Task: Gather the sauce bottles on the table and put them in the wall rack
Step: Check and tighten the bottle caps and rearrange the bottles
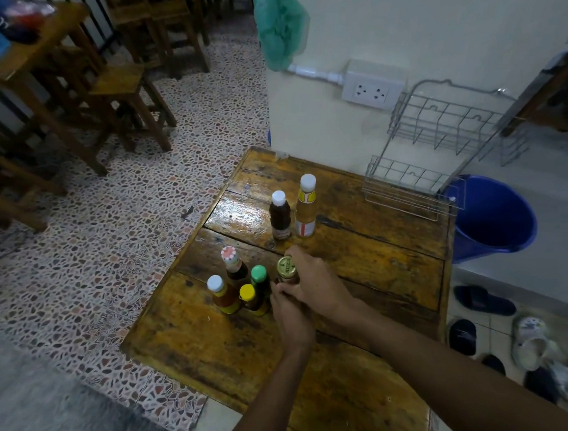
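Observation:
Several sauce bottles stand on the wooden table [366, 270]. A gold-capped bottle [286, 268] is gripped by my right hand [312, 283], and my left hand [289, 312] wraps round its lower part from the near side. Just left of it cluster a green-capped bottle [259, 276], a yellow-capped one [248, 295], a white-capped orange one [221, 294] and a pink-capped dark one [231, 261]. Farther back stand a dark bottle [280, 215] and a pale yellow bottle [306, 206], both white-capped. The two-tier wire wall rack [441, 139] hangs on the wall at the right, holding nothing.
A blue bucket [492, 217] sits on the floor right of the table, under the rack. Sandals and shoes [482, 301] lie on the floor at the right. A wall socket [372, 85] and a green bag [280, 26] are on the wall. Wooden stools [120, 92] stand at the left.

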Motion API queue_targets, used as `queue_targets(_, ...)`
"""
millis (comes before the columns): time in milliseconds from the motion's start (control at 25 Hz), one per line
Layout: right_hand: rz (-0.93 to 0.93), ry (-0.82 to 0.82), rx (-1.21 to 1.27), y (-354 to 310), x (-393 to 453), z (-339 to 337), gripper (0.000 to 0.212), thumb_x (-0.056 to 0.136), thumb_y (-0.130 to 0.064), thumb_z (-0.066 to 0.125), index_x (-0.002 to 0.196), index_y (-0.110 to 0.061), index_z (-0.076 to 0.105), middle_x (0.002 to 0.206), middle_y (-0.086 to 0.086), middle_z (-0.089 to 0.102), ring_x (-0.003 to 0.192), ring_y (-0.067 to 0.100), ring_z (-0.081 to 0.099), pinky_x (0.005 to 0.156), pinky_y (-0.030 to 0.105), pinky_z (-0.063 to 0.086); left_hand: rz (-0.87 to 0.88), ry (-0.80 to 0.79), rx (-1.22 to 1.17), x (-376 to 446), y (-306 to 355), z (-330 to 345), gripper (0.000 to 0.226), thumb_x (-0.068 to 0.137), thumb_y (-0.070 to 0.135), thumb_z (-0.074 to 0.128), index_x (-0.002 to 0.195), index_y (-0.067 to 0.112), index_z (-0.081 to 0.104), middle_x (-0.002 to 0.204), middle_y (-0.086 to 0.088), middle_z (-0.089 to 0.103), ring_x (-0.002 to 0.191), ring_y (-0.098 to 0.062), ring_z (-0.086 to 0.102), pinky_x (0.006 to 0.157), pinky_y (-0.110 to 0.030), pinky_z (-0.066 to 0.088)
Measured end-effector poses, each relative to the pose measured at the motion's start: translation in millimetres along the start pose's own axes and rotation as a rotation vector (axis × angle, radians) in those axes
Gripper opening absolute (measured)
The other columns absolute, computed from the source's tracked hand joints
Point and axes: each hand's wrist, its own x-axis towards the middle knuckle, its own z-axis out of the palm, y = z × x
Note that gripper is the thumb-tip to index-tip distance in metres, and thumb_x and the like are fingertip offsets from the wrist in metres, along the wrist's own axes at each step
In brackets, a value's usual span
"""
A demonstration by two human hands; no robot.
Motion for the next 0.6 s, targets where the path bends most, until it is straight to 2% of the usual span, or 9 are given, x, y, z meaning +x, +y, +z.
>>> queue_targets(80, 0.015, 0.008, -0.025, -0.2, -0.1, 1.6, 0.054, 0.084, -0.040, 0.082, 0.120, -0.027, 0.043, 0.111, 0.004, 0.068, 0.097, 0.023, 0.067, 0.076, 0.044, 0.059, -0.086, 0.029, -0.118, 2.6, 1.6, 1.0, 0.048, 0.105, 0.032, 0.046, 0.151, 0.022, 0.034, 0.148, -0.013, 0.047, 0.134, -0.032, 0.048, 0.108, -0.049, 0.046)
queue_targets(120, 0.015, 0.011, -0.041, -0.6, -0.1, 2.4, 0.054, 0.084, -0.041, 0.081, 0.119, -0.027, 0.042, 0.110, 0.004, 0.068, 0.097, 0.024, 0.067, 0.076, 0.044, 0.059, -0.115, 0.044, -0.131, 5.7, 0.4, 5.3, 0.044, 0.107, 0.041, 0.037, 0.149, 0.028, 0.036, 0.145, -0.009, 0.051, 0.130, -0.029, 0.051, 0.104, -0.045, 0.050)
queue_targets(160, 0.016, 0.010, -0.051, -1.1, -0.2, 2.5, 0.055, 0.084, -0.042, 0.081, 0.120, -0.027, 0.042, 0.110, 0.005, 0.069, 0.097, 0.024, 0.067, 0.076, 0.044, 0.059, -0.114, 0.033, -0.126, 2.7, 9.3, 0.5, 0.043, 0.108, 0.040, 0.035, 0.148, 0.026, 0.039, 0.143, -0.008, 0.052, 0.128, -0.027, 0.053, 0.102, -0.037, 0.052)
queue_targets(200, 0.018, 0.001, -0.050, -1.3, -0.5, 1.5, 0.057, 0.083, -0.043, 0.081, 0.120, -0.026, 0.042, 0.111, 0.005, 0.069, 0.097, 0.025, 0.067, 0.076, 0.044, 0.059, -0.091, 0.004, -0.105, 0.5, 15.2, -3.2, 0.041, 0.108, 0.029, 0.040, 0.148, 0.020, 0.041, 0.145, -0.009, 0.052, 0.128, -0.027, 0.054, 0.102, -0.032, 0.051)
queue_targets(280, 0.019, -0.048, -0.009, -0.9, -1.3, -4.6, 0.066, 0.080, -0.051, 0.083, 0.125, -0.027, 0.041, 0.117, 0.005, 0.069, 0.102, 0.025, 0.067, 0.078, 0.043, 0.059, -0.094, -0.052, 0.050, -6.7, 26.2, -10.3, 0.048, 0.102, 0.012, 0.048, 0.149, 0.007, 0.039, 0.149, -0.012, 0.047, 0.133, -0.031, 0.050, 0.105, -0.034, 0.045)
queue_targets(360, -0.005, -0.096, 0.002, -1.4, -2.9, -17.7, 0.076, 0.079, -0.072, 0.072, 0.132, -0.030, 0.039, 0.128, 0.001, 0.066, 0.109, 0.022, 0.066, 0.082, 0.043, 0.059, -0.169, -0.196, 0.180, -7.0, 24.6, -9.6, 0.048, 0.103, 0.024, 0.050, 0.147, 0.009, 0.039, 0.147, -0.011, 0.048, 0.129, -0.033, 0.052, 0.094, -0.036, 0.048)
queue_targets(440, -0.062, -0.085, -0.083, -0.2, -1.3, -37.2, 0.078, 0.084, -0.086, 0.047, 0.138, -0.030, 0.038, 0.135, -0.001, 0.063, 0.112, 0.019, 0.064, 0.085, 0.043, 0.059, -0.267, -0.366, 0.348, -10.8, 23.6, -14.0, 0.053, 0.102, 0.047, 0.045, 0.138, 0.009, 0.052, 0.140, -0.010, 0.055, 0.125, -0.031, 0.055, 0.084, -0.031, 0.045)
queue_targets(520, -0.101, 0.027, -0.204, 3.9, 11.9, -63.6, 0.067, 0.094, -0.078, 0.037, 0.135, -0.025, 0.043, 0.126, 0.001, 0.063, 0.104, 0.019, 0.062, 0.079, 0.042, 0.058, -0.204, -0.436, 0.455, -12.4, 22.0, -14.3, 0.064, 0.099, 0.060, 0.042, 0.124, 0.005, 0.063, 0.129, -0.013, 0.064, 0.115, -0.032, 0.062, 0.090, -0.034, 0.051)
queue_targets(600, -0.092, 0.189, -0.345, 9.4, 40.5, -91.1, 0.053, 0.101, -0.061, 0.044, 0.135, -0.021, 0.046, 0.118, 0.004, 0.059, 0.101, 0.023, 0.059, 0.072, 0.044, 0.057, -0.100, -0.421, 0.408, -14.0, 29.8, -9.0, 0.067, 0.096, 0.062, 0.045, 0.127, 0.004, 0.058, 0.126, -0.015, 0.066, 0.112, -0.032, 0.063, 0.091, -0.036, 0.052)
